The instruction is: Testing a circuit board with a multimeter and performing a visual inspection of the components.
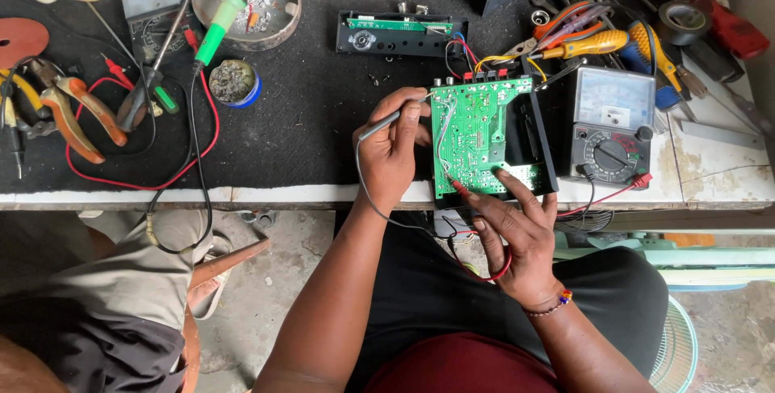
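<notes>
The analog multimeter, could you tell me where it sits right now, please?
In the head view, the analog multimeter lies right of the green circuit board, near the bench's front edge.

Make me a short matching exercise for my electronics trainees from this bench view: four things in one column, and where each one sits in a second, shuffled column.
Things:
1. green circuit board
2. analog multimeter
3. green-handled soldering iron
4. orange-handled pliers

Places:
A. far left of the black mat
B. between the left hand and right hand
C. leaning on the round metal dish
D. right of the board, at the bench edge

Pairs: 1-B, 2-D, 3-C, 4-A
</notes>
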